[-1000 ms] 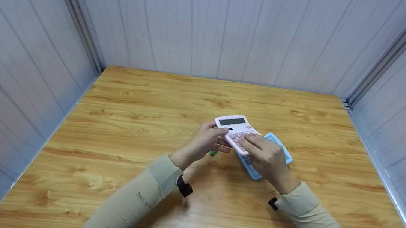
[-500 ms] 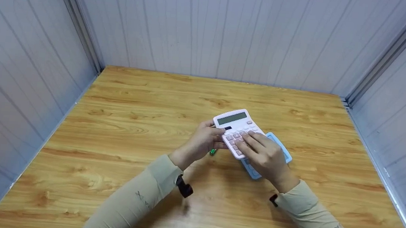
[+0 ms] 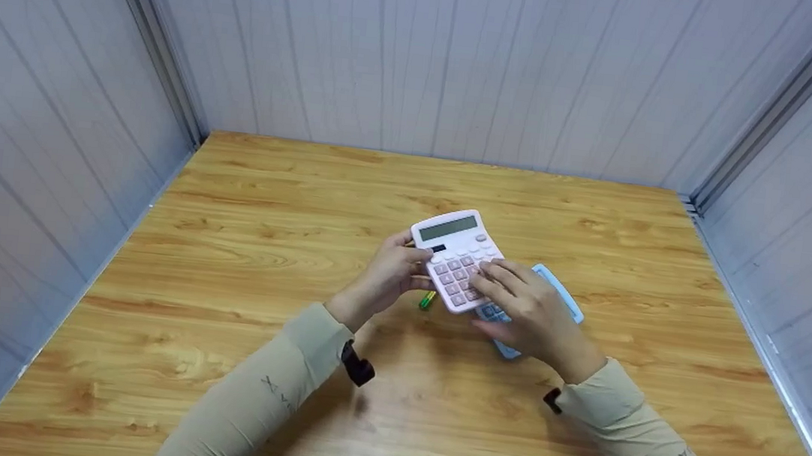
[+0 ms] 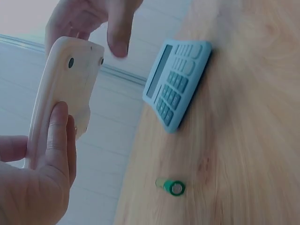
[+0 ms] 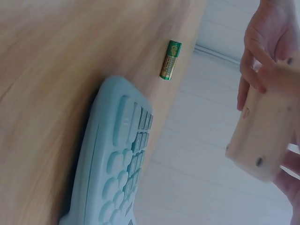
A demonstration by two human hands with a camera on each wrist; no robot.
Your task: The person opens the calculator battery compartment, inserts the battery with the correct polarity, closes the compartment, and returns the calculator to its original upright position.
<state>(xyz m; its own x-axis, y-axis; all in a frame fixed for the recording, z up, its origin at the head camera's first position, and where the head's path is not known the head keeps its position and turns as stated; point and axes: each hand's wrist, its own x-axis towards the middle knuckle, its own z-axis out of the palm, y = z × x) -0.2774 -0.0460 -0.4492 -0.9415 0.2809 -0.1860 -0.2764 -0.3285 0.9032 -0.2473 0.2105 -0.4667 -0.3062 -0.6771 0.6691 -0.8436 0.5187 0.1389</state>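
My left hand (image 3: pixel 384 278) grips a pale pink calculator (image 3: pixel 456 267) by its left edge, thumb on the front and fingers behind, holding it tilted above the table. The fingers of my right hand (image 3: pixel 538 319) touch the lower right of its keys; its thumb hangs apart from the case, as the left wrist view shows. Below lies a light blue calculator (image 4: pixel 180 79), keys up on the table, partly hidden by my right hand in the head view. A green and gold battery (image 5: pixel 171 60) lies on the wood left of it.
The wood-grain table (image 3: pixel 287 208) is bounded by pale panel walls (image 3: pixel 424 56) at the back and both sides. Dark wrist-camera mounts (image 3: pixel 359 368) stick out below the sleeves.
The pink calculator has risen, turned its face more toward the head camera, then shifted left with my left hand. My right fingers have slid toward its right edge, uncovering keys. More of the battery shows.
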